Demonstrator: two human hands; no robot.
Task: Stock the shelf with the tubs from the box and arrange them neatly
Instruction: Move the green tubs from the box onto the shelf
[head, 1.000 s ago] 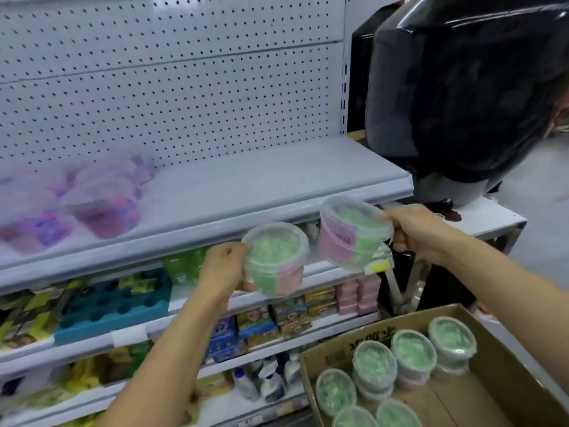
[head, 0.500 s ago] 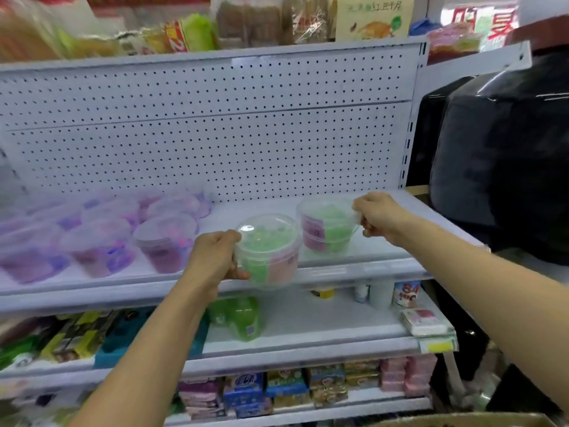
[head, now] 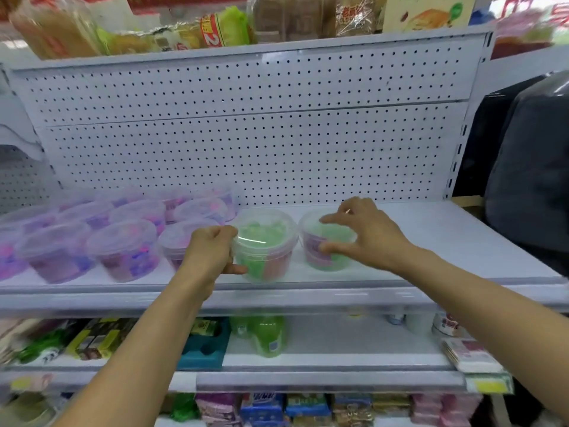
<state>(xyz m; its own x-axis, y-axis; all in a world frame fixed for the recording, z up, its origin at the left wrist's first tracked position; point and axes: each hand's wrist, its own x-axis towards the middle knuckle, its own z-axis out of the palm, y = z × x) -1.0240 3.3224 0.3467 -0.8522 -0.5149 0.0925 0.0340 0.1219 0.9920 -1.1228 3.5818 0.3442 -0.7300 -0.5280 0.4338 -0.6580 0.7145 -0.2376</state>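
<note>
My left hand (head: 212, 252) grips one green tub (head: 264, 245) beside the purple tubs (head: 123, 248), extending their row; my right hand (head: 366, 235) seems to loosen, fingers spread, over another tub (head: 320, 245).

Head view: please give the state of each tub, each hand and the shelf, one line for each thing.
Left clear plastic tub of green beads: lidded, upright on shelf, gripped.
Right clear plastic tub of green beads: lidded, on shelf.
Purple lidded tubs: upright, in rows.
Left hand: grips left tub.
Right hand: fingers spread over right tub.
White metal shelf: partly stocked.
</note>
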